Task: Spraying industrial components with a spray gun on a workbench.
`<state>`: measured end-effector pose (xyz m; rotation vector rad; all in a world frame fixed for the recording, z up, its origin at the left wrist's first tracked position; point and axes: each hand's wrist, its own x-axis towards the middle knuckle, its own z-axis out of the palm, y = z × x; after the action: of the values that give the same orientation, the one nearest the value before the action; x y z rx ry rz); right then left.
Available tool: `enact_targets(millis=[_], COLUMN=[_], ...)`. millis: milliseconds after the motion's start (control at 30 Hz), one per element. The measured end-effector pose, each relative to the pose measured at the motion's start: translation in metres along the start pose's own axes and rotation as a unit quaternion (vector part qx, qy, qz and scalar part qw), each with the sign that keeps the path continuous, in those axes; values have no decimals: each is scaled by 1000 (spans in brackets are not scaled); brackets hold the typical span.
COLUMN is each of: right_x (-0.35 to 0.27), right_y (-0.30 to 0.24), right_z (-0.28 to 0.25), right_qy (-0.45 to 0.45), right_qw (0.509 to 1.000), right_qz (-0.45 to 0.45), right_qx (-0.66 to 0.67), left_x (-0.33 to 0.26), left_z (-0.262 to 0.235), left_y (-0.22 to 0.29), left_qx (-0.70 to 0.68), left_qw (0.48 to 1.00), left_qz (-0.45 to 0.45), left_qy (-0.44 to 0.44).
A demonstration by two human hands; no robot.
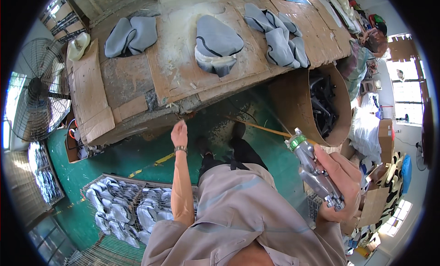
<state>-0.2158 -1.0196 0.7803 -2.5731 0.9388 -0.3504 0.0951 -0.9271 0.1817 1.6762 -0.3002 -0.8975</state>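
Spray gun (319,178) of silver-grey metal, its body shiny and knobbly, was held on the near side of the table (128,76), toward the table's right end and apart from its top. A bright green ring (297,141) circled the head of the gun, which pointed up toward the table, and small metal knobs stuck out at the opposite end. The right hand (347,178) was wrapped around the gun from the side away from the table; whether a finger pressed a trigger could not be told. The left hand (179,134) was just beside the table's near edge, its fingers drawn close together and pointing toward that edge; I could not tell whether they pinched anything. A thin orange-tan line (262,127), perhaps a hose, ran from near the table's front edge toward the gun. On the table, a grey padded piece (217,34) with a dark curved band lay at the middle, over a pale lump (215,62), with more grey pieces (130,35) to its left and a cluster (279,37) to its right. Right of the table stood a round cardboard drum (300,98) holding black things (323,103).
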Motion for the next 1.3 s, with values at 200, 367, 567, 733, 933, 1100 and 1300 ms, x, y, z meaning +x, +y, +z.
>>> enact_targets(millis=[200, 367, 567, 733, 933, 1100, 1300], right_x=[-30, -42, -49, -49, -47, -31, -15], right_y=[36, 91, 185, 247, 295, 317, 324], right_z=[1, -23, -44, -49, -55, -66, -74], right_qy=[110, 102, 95, 89, 107, 121, 93], right_qw=[960, 947, 968, 969, 964, 968, 957], right_qz=[245, 282, 183, 99, 112, 105, 161], right_qx=[77, 110, 142, 207, 218, 192, 221], left_x=[48, 78, 122, 155, 175, 177, 179], left_z=[92, 170, 235, 218, 207, 204, 203], left_y=[151, 266, 292, 273, 259, 255, 255], left_qx=[-46, 139, 514, 476, 424, 391, 386], left_qw=[986, 948, 784, 824, 862, 878, 886], left_qz=[159, 283, 334, 303, 276, 275, 258], left_qy=[12, 35, 97, 59, 25, 13, 13])
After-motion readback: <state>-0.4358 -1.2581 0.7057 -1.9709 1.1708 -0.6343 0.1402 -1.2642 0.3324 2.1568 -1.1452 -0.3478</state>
